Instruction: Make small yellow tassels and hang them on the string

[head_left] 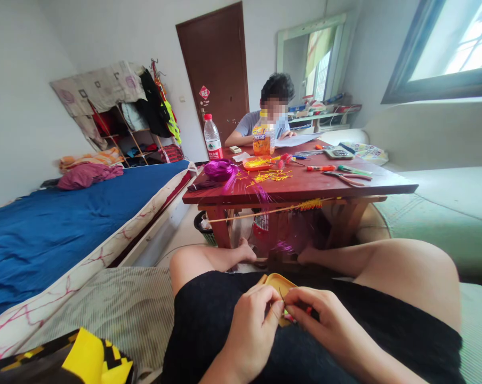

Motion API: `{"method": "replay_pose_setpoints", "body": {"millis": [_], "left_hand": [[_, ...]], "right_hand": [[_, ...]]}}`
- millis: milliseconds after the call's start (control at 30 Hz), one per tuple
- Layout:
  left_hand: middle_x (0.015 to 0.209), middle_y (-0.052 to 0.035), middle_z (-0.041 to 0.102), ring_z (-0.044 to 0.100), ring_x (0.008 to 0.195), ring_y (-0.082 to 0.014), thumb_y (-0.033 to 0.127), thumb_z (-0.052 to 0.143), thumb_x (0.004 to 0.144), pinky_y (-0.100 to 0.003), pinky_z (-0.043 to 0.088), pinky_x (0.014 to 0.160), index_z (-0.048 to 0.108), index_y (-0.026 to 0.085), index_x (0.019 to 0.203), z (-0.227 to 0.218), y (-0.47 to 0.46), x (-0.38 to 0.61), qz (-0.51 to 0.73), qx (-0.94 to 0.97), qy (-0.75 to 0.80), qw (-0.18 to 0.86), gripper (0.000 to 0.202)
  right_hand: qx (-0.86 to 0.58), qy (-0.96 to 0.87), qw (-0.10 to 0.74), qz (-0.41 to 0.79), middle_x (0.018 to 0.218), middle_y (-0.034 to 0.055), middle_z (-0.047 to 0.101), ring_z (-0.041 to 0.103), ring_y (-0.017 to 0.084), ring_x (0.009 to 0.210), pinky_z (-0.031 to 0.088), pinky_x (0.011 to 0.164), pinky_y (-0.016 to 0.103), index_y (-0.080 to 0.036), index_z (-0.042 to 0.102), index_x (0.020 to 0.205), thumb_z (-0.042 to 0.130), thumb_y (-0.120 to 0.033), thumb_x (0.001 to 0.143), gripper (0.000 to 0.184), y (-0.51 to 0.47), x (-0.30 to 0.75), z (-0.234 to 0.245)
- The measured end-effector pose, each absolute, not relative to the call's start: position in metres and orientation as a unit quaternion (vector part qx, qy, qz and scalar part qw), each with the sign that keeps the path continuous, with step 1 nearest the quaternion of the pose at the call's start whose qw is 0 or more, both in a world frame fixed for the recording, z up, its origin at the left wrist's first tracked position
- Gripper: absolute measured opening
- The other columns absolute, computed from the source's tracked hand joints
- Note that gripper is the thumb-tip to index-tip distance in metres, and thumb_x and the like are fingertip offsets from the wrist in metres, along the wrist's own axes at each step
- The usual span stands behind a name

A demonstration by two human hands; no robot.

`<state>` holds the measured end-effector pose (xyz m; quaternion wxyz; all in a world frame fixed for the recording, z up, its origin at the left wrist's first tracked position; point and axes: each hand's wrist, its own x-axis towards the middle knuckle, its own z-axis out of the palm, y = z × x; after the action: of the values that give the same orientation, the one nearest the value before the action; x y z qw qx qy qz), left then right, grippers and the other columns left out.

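Note:
My left hand (255, 322) and my right hand (327, 317) meet over my lap, fingertips pinched close together. Between them is a thin dark strand (281, 293), its short end sticking up; both hands appear to pinch it. Something red and black (311, 310) shows under my right fingers, mostly hidden. Beneath the hands a yellow tray (280, 281) rests on my black shorts, with small pink and green bits partly covered by the fingers.
On the red wooden table (233, 189) lie purple strands (221, 169), yellow pieces (271, 176), pliers (345, 178), a water bottle (212, 138) and an orange drink bottle (263, 141). A long thin stick (257, 214) crosses its front. A person (247, 125) sits opposite, holding papers.

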<state>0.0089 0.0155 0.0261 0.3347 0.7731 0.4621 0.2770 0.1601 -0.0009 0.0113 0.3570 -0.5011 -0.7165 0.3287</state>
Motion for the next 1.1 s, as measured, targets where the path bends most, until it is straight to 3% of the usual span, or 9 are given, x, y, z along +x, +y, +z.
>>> {"method": "replay_pose_setpoints", "body": {"millis": [167, 367, 700, 933, 1100], "left_hand": [[0.070, -0.0033, 0.058, 0.052, 0.070, -0.0169, 0.015, 0.043, 0.082, -0.026, 0.037, 0.067, 0.051, 0.019, 0.065, 0.021, 0.012, 0.013, 0.318, 0.776, 0.462, 0.289, 0.019], [0.069, -0.0024, 0.057, 0.053, 0.068, -0.0161, 0.020, 0.044, 0.083, -0.024, 0.036, 0.065, 0.052, 0.018, 0.067, 0.019, 0.013, 0.013, 0.324, 0.747, 0.476, 0.330, 0.019], [0.066, -0.0001, 0.056, 0.048, 0.062, -0.0147, 0.032, 0.037, 0.087, -0.026, 0.029, 0.060, 0.051, 0.019, 0.066, 0.030, 0.023, 0.010, 0.195, 0.818, 0.463, 0.281, 0.028], [0.055, 0.0047, 0.035, 0.031, 0.054, -0.0102, 0.032, 0.037, 0.085, -0.024, 0.023, 0.050, 0.038, 0.018, 0.058, 0.014, 0.030, 0.012, 0.239, 0.726, 0.452, 0.461, 0.030], [0.056, 0.0051, 0.032, 0.027, 0.054, -0.0094, 0.036, 0.039, 0.083, -0.023, 0.021, 0.048, 0.037, 0.018, 0.059, 0.003, 0.031, 0.012, 0.263, 0.670, 0.440, 0.537, 0.030]], "right_hand": [[-0.514, -0.719, 0.354, 0.307, 0.064, -0.0006, 0.058, 0.051, 0.013, 0.058, 0.041, 0.054, 0.022, -0.018, 0.054, 0.070, 0.044, -0.018, 0.082, 0.016, -0.001, 0.158, 0.010], [-0.523, -0.719, 0.350, 0.294, 0.065, -0.0013, 0.057, 0.050, 0.013, 0.057, 0.040, 0.055, 0.022, -0.018, 0.053, 0.069, 0.044, -0.018, 0.083, 0.016, -0.003, 0.157, 0.010], [-0.522, -0.736, 0.325, 0.283, 0.066, 0.0009, 0.061, 0.052, 0.013, 0.057, 0.040, 0.055, 0.023, -0.017, 0.056, 0.068, 0.045, -0.014, 0.081, 0.017, -0.001, 0.156, 0.010], [-0.524, -0.732, 0.318, 0.296, 0.066, 0.0012, 0.062, 0.055, 0.014, 0.058, 0.041, 0.055, 0.022, -0.017, 0.058, 0.069, 0.045, -0.015, 0.081, 0.017, -0.002, 0.155, 0.013], [-0.515, -0.756, 0.331, 0.231, 0.073, 0.0053, 0.064, 0.060, 0.018, 0.070, 0.045, 0.062, 0.025, -0.018, 0.059, 0.072, 0.042, -0.014, 0.082, 0.020, -0.004, 0.153, 0.015]]}}
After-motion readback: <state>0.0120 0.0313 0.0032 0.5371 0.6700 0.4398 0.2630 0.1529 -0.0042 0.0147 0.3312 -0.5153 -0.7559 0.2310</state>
